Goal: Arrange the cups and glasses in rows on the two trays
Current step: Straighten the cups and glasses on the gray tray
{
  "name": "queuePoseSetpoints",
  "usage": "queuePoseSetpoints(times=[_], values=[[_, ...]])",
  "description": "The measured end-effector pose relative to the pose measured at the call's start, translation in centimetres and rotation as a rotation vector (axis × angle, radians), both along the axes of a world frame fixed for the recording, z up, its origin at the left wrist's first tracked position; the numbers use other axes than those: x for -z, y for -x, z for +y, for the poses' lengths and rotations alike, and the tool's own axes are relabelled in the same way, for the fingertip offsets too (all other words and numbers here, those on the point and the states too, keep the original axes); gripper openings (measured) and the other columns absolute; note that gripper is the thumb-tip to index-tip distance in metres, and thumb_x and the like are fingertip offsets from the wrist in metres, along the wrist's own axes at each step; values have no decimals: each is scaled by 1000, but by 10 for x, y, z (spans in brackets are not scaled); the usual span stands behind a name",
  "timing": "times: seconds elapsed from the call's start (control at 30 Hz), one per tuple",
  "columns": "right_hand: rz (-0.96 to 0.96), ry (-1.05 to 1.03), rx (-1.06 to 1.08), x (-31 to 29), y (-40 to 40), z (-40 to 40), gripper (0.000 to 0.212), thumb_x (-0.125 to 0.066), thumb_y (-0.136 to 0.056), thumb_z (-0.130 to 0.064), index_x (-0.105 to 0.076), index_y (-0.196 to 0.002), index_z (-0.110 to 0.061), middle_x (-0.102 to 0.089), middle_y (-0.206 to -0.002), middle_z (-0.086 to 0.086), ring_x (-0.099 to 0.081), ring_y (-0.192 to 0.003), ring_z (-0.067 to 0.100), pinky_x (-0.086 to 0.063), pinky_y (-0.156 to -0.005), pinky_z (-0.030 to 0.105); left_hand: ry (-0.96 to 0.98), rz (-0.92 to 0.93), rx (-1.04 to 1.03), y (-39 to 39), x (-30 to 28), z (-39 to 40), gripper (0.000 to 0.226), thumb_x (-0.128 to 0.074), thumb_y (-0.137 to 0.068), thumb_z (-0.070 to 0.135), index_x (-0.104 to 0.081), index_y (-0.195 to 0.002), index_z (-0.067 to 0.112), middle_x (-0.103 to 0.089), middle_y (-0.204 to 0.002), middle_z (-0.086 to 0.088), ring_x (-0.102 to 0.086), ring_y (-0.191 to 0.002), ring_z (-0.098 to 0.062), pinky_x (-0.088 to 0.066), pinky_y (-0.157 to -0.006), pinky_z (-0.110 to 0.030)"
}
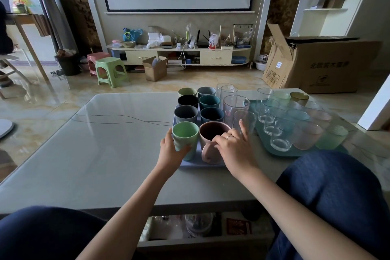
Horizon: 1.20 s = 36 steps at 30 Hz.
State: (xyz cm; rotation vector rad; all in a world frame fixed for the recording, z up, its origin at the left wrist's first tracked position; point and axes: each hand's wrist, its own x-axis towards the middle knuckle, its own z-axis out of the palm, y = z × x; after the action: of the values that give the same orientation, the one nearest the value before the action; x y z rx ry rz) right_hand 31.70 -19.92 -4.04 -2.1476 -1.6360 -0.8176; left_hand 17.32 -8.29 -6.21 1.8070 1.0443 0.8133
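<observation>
A lavender tray (202, 164) on the table holds coloured cups in two rows and tall clear glasses (235, 105) in a third row. My left hand (172, 150) grips the light green cup (185, 139) at the tray's near left corner. My right hand (233, 145) holds the pink cup (211, 143) beside it by its rim, fingers also touching a clear glass (244, 120). To the right, a teal tray (295, 153) carries several short clear and tinted glasses (282, 133) in rows.
The grey glass-topped table (105, 154) stretches left of the trays. My knees in dark blue cloth sit at the near edge, the right one (337, 186) close to the teal tray. Stools, boxes and a TV cabinet stand beyond the table.
</observation>
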Motion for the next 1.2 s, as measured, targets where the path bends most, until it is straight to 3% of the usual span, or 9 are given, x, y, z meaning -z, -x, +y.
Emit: queuePoseSetpoints(times=[0.2, 0.33, 0.47, 0.57, 0.67, 0.77, 1.0, 1.1, 1.2], values=[[0, 11, 5, -1, -1, -1, 15, -79, -68, -13, -73, -78, -23, -71, -71, -4, -67, -83, 22, -10, -109, 46, -2, -63, 25, -3, -5, -6, 68, -70, -79, 15, -33, -136, 13, -48, -132, -9, -46, -109, -17, -36, -86, -28], [29, -17, -29, 1, 3, -1, 44, -49, -70, 0, -72, -101, -22, -73, -91, -2, -66, -96, 24, -3, -110, 47, 3, -64, 27, -1, -5, -5, 64, -68, -80, 10, -34, -134, 10, -47, -131, -12, -43, -106, -15, -35, -86, -27], [86, -69, -92, -5, 6, 6, 58, -23, -75, -9, -71, -106, -16, -73, -96, 2, -65, -98, 27, -6, -110, 45, -11, -29, 18, 4, -4, -3, 66, -67, -81, 10, -30, -137, 9, -43, -133, -14, -43, -118, -25, -33, -88, -27], [87, -42, -101, -13, 8, 19, 50, -31, -77, -7, -70, -106, -17, -72, -98, 2, -65, -98, 26, -7, -110, 43, -19, -15, 23, 11, 0, -2, 66, -66, -82, 9, -29, -137, 7, -42, -133, -16, -42, -119, -26, -33, -88, -26], [175, 70, -107, -28, 10, 36, 45, -40, -86, 0, -62, -122, -18, -66, -117, 2, -52, -116, 24, 1, -115, 41, -24, -19, 17, 13, 4, 0, 67, -66, -81, 8, -29, -137, 7, -42, -134, -15, -41, -120, -25, -32, -90, -25], [206, 135, -107, -42, 7, 59, 47, -40, -90, 1, -57, -128, -21, -64, -121, 1, -46, -122, 22, 0, -117, 43, -25, -23, 15, 13, 6, 1, 68, -67, -81, 8, -29, -137, 8, -43, -134, -14, -40, -123, -26, -32, -93, -26], [214, 319, -93, -49, -4, 99, 44, -44, -95, -6, -52, -132, -27, -60, -129, 3, -43, -123, 25, -23, -108, 42, -17, -28, 28, 10, 11, 6, 71, -70, -78, 12, -32, -137, 9, -45, -133, -13, -42, -123, -26, -36, -96, -31], [264, 275, -97, -49, -10, 99, 46, -45, -93, -2, -53, -132, -25, -62, -126, 5, -46, -119, 27, -32, -95, 38, -6, -29, 23, 9, 13, 8, 72, -73, -76, 15, -34, -136, 10, -45, -132, -14, -43, -121, -28, -39, -99, -37], [301, 264, -76, -49, -21, 92, 43, -45, -91, 1, -56, -128, -20, -61, -124, 10, -49, -116, 30, -42, -92, 40, 20, -22, 44, 9, 18, 10, 77, -77, -72, 17, -34, -136, 9, -46, -130, -13, -46, -117, -27, -43, -94, -37]])
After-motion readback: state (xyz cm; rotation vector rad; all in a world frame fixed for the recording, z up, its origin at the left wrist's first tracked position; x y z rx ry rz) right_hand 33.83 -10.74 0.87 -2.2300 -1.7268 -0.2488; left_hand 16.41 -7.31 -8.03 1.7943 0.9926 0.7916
